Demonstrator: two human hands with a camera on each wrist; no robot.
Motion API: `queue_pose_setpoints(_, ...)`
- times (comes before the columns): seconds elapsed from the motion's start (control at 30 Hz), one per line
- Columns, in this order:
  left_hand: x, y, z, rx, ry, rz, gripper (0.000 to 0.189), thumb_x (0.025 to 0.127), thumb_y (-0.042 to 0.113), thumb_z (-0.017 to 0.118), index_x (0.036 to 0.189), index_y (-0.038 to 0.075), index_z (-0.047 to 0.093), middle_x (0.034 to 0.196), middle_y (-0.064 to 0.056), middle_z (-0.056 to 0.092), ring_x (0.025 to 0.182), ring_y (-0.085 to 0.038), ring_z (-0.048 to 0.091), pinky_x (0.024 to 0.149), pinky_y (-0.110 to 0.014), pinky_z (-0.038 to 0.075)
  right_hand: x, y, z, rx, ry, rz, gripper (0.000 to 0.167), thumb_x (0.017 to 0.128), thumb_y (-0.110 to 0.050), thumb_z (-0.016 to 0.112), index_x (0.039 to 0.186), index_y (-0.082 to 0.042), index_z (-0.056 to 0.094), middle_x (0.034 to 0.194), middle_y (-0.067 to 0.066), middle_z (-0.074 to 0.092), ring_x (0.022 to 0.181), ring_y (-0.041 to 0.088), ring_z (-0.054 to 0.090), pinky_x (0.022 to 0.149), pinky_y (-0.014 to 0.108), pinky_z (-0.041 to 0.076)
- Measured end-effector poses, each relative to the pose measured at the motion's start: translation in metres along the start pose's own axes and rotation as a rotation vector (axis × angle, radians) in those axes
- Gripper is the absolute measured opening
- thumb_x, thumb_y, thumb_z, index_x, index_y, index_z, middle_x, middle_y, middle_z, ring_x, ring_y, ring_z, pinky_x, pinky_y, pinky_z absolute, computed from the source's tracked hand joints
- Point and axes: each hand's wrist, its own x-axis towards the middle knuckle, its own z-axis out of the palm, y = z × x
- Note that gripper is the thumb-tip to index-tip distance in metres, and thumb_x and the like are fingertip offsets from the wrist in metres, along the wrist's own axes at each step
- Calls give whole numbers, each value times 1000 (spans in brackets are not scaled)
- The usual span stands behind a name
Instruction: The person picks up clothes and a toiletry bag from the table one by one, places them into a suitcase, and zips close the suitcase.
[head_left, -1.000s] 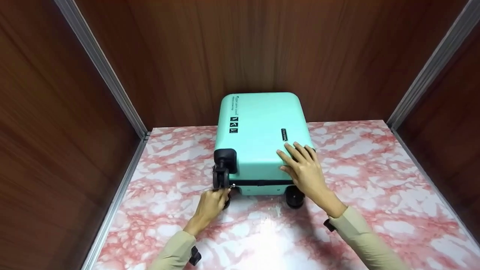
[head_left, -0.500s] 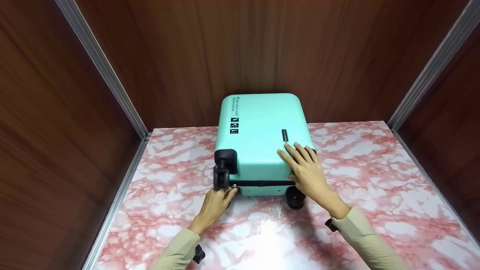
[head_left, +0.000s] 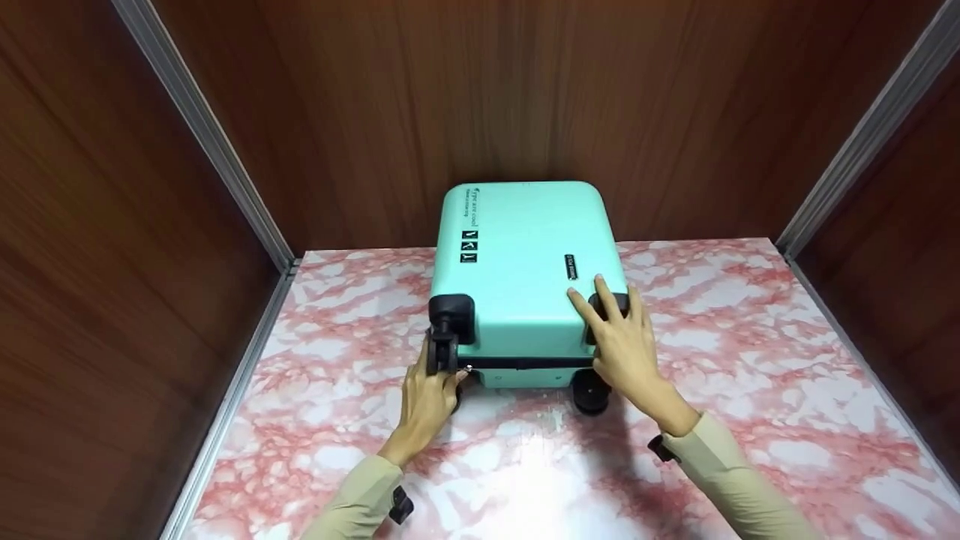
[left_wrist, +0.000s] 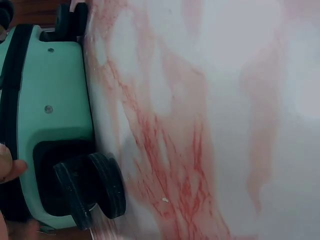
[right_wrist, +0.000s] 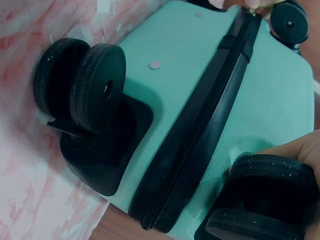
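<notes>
A mint-green hard-shell suitcase (head_left: 529, 247) lies flat, its wheeled end facing me. At its near left corner my left hand (head_left: 427, 401) reaches behind the black wheel (head_left: 442, 352). Its thumb and finger pinch the small metal zipper pull (right_wrist: 252, 11), seen at the top of the right wrist view. My right hand (head_left: 626, 349) rests on the near right corner with fingers spread, around the upper right wheel (right_wrist: 265, 175). A black zipper band (right_wrist: 200, 120) runs along the suitcase's side between the hands.
The suitcase lies on a red-and-white marbled surface (head_left: 360, 322) against a brown wood-grain back wall (head_left: 495, 90). Metal corner strips (head_left: 210, 142) edge the side panels. A lower wheel (head_left: 591, 394) touches the surface at the near right.
My left hand has shifted slightly up and its fingers now reach behind the left wheel. My right hand has slid a little right, uncovering the black corner piece there. The suitcase stays put.
</notes>
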Motion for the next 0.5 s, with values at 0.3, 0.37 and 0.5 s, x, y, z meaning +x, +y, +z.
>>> queue_pose_setpoints(0.3,0,-5,0,-112,0,-41,20,83,16,79,77,-3,77,136,-22,55,91,-46,65,76,-54,53,3,3,-1,-11,-15,-7,110,60,11,76,154,-30,35,161,16,21,137,59,19,94,71,37)
queue_pose_setpoints(0.37,0,-6,0,-133,-3,-44,19,84,16,79,81,-3,77,136,-23,55,90,-46,65,76,-54,54,2,3,-2,-12,-19,-6,111,60,12,75,154,-31,35,161,16,21,137,59,19,91,71,39)
queue_pose_setpoints(0.5,-1,-11,-1,-167,-12,-27,20,85,14,78,95,-3,76,133,-24,57,90,-43,66,76,-51,54,2,4,-2,-14,-27,-8,109,62,13,73,154,-31,35,161,16,21,137,59,19,87,71,42)
